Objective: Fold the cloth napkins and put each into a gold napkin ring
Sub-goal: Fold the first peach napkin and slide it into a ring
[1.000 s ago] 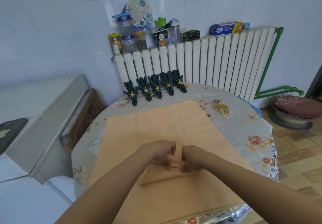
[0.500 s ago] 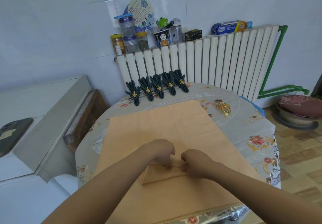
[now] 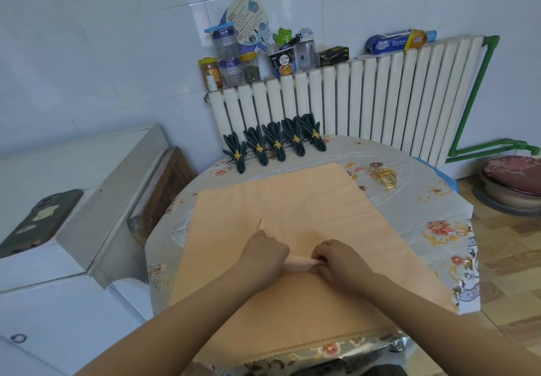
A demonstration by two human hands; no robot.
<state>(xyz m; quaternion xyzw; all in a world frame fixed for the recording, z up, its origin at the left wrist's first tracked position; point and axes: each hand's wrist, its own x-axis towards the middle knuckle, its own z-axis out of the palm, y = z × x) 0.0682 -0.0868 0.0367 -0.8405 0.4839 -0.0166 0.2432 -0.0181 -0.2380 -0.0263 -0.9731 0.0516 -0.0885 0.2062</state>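
Peach cloth napkin [image 3: 292, 209], laid flat at the centre of the frame, has a narrow pleat bunched up between both hands. The left hand [image 3: 265, 251] pinches one end of the ridge and the right hand [image 3: 336, 258] pinches the other, fingers curled tight and knuckles up. The risk, I'd say: ease either pinch and the soft pleats spring flat, or the folds come out uneven. Loose gold wire napkin rings [image 3: 386, 176] wait at centre right, well apart, and five dark green ringed napkins [image 3: 275, 144] line the upper middle.
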